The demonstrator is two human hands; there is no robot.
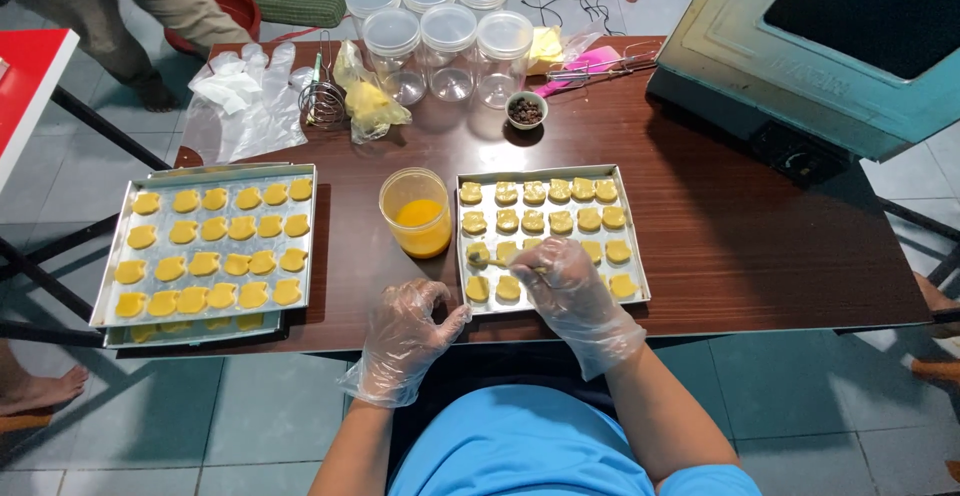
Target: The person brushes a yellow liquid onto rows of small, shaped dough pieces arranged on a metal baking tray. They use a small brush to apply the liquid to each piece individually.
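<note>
Both my hands wear clear plastic gloves. My right hand [570, 291] grips a small brush [495, 260] whose tip rests on a cookie in the left column of a metal tray [640, 256] full of yellow cut-out cookies. My left hand [410, 331] rests at the table's front edge, fingers loosely curled, holding nothing, just left of that tray. A clear cup of orange-yellow egg wash [417, 214] stands between the two trays.
A second tray of unglazed cookies [212, 246] sits at the left, stacked on another. At the back stand several lidded clear jars [448, 41], a small bowl of dark bits [525, 111], gloves, a whisk, a piping bag. An oven [810, 46] is at right. Another person stands at the top left.
</note>
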